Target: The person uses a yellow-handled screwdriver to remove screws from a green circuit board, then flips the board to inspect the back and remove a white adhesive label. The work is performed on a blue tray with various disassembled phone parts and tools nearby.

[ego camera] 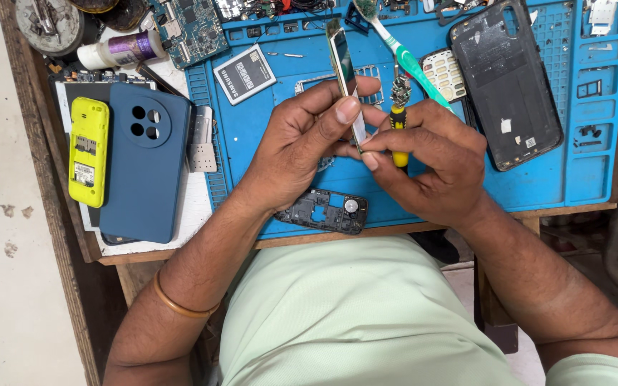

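Blue silicone repair mat (423, 179) covers most of the bench (180, 246). Both hands are over its centre, working on one thin phone part.

Left hand (302, 146): fingers pinch a slim phone display module (342, 68), held edge-on and raised off the mat, its top pointing to 12 o'clock. The thumb presses its lower edge.

Right hand (430, 168): fingers clenched around a small yellow-handled screwdriver (398, 121); the fingertips also meet the module's lower end. The tip is hidden, so I cannot tell where it bears.

Handling, my read: the module looks light, thin and stiff, likely glass-faced, so fragile and prone to crack if flexed. Best gripped by the long edges, not the face. Probably slippery.

Nearby:
- black inner phone frame (323, 211) at 6 o'clock, on the mat, just below the hands
- green toothbrush (402, 53) at 12 to 1 o'clock
- black rear phone shell (506, 82) at 2 o'clock
- flat battery (244, 73) at 11 o'clock
- dark blue phone case (144, 164) and yellow handset (89, 150) at 9 o'clock, well apart from the hands
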